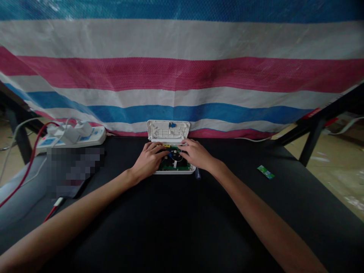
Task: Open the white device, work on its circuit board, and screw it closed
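Observation:
An opened white router lies on the black table, its green circuit board facing up inside the bottom shell. A thin white fibre loop and a blue connector show over a black area at the board's middle. Behind it the white cover stands tilted up, inner side toward me. My left hand grips the left side, fingers bent over the board's edge. On the right side my right hand is closed, with thumb and index finger over the board. The exact fingertip contacts are hidden or too small to make out.
A dark blue tool-like handle lies by the router's right corner. A small green packet is farther right. To the left are a white power strip with plugs and a pixelated dark device on a red cable. A striped sheet hangs behind.

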Demonstrator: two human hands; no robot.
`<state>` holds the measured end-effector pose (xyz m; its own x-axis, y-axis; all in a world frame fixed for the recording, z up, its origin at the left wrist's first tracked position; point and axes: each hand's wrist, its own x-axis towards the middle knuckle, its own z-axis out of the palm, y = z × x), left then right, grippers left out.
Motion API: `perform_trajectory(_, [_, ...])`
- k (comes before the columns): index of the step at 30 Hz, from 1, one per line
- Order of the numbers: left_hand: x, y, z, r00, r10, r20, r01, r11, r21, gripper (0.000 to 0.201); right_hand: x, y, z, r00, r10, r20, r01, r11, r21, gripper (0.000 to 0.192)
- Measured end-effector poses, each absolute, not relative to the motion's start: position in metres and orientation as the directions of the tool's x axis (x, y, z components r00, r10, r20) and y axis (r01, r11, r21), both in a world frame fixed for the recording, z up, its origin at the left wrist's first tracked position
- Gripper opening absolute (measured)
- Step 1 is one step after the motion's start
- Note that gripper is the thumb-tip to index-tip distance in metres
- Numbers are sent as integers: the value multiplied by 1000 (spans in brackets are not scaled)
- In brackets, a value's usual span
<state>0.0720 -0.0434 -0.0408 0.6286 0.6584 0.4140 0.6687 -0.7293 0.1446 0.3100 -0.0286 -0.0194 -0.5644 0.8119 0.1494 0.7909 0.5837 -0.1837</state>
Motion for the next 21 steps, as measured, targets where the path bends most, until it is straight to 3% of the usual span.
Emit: perform_trajectory(21, [73, -44, -41, 629, 663, 407, 667, -729, 156, 34, 310, -29, -21, -577, 804, 143, 794, 593, -134, 30])
